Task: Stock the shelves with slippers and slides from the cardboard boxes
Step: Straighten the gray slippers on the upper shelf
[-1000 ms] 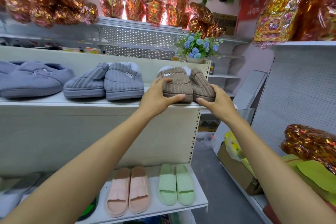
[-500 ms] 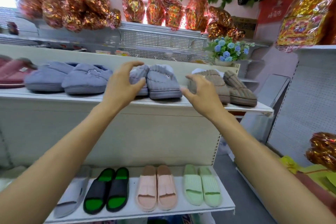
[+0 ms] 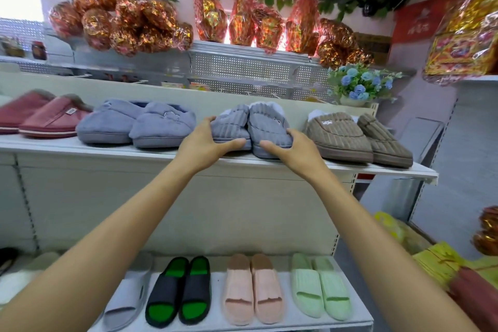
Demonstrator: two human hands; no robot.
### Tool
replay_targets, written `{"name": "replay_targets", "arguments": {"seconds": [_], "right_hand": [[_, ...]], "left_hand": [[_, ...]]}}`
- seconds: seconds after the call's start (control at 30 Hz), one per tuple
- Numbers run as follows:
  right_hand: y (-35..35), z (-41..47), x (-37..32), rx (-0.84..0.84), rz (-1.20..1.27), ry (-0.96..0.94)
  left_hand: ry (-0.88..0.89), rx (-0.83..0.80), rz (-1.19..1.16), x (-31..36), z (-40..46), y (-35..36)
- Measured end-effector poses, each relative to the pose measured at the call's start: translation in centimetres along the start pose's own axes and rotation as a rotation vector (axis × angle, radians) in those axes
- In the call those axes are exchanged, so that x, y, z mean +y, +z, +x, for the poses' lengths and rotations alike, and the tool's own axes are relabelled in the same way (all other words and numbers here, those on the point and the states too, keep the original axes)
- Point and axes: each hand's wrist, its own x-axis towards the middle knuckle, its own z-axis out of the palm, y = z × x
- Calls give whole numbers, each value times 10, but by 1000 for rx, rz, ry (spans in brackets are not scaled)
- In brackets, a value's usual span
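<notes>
Head view: two bare arms reach up to the upper shelf point(image 3: 80, 144), at 12 o'clock of the frame.
Grey ribbed slippers point(image 3: 253, 127): a pair side by side at mid-shelf, toes toward the camera at 6 o'clock, long axes running front to back; the right one leans a little onto the left.
Left hand point(image 3: 200, 147): fingers curled round the outer side of the left slipper, thumb along its toe edge, grasping it.
Right hand point(image 3: 293, 152): fingers wrapped over the right slipper's outer side, thumb under its toe, grasping it.
Neighbours: blue-grey plush pair point(image 3: 137, 124) at 9 o'clock of the held pair, red pair point(image 3: 40, 116) further on; brown ribbed pair point(image 3: 358, 137) at 3 o'clock.
Lower shelf point(image 3: 283, 325): grey slide point(image 3: 124, 302), black-and-green slides point(image 3: 180, 291), pink slides point(image 3: 253, 288), mint slides point(image 3: 320, 286), all lengthwise front to back, toes toward the camera.
</notes>
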Motion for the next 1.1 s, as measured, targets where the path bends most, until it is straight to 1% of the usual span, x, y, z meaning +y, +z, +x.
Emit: {"name": "replay_targets", "arguments": {"seconds": [0.13,0.3,0.53,0.63,0.7,0.77,0.83,0.87,0.93,1.0,1.1], "right_hand": [[5,0,-5,21,-46,20],[6,6,-7,21,-25,55],[5,3,-7,45,10,59],[3,0,-10,21,-7,58],[4,-2,-13,41,-29,43],[8,-7,-18,115,-92,-18],[14,-15,-29,192,-137,-127],[18,-18,-37,207,-125,-191],[29,-20,-57,192,-59,-295],[44,-23,-81,144,-1,-362],[69,-28,-121,41,34,-399]], "left_hand": [[-3,3,17,1,0,-2],[27,28,87,2,-2,0],[21,-70,-14,-11,5,-15],[43,-32,-29,-13,3,-13],[68,5,-47,-13,-2,-12],[117,15,-105,-13,-8,-13],[195,24,-181,-16,-16,-22],[243,58,-194,-18,-20,-30],[329,160,-182,-25,-28,-53],[366,257,-141,-38,-34,-82],[304,356,-72,-68,-38,-126]]}}
